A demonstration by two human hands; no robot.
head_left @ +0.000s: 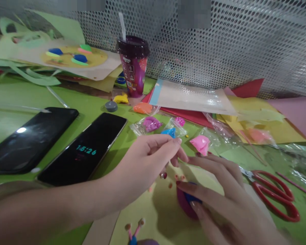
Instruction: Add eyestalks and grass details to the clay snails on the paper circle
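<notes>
Over a pale yellow sheet, my left hand is closed in a pinch, thumb against index finger; anything between the fingertips is too small or hidden to name. My right hand has its thumb and index finger on a purple and blue clay piece lying on the sheet, partly covered by the fingers. Tiny orange clay bits sit just left of that piece. At the bottom edge, a small clay figure shows blue with two pink stalks.
Scissors with red handles lie at right. Two phones rest at left. Bagged clay, including a pink lump and an orange one, lies beyond my hands. A purple cup with a straw stands behind, before a perforated metal panel.
</notes>
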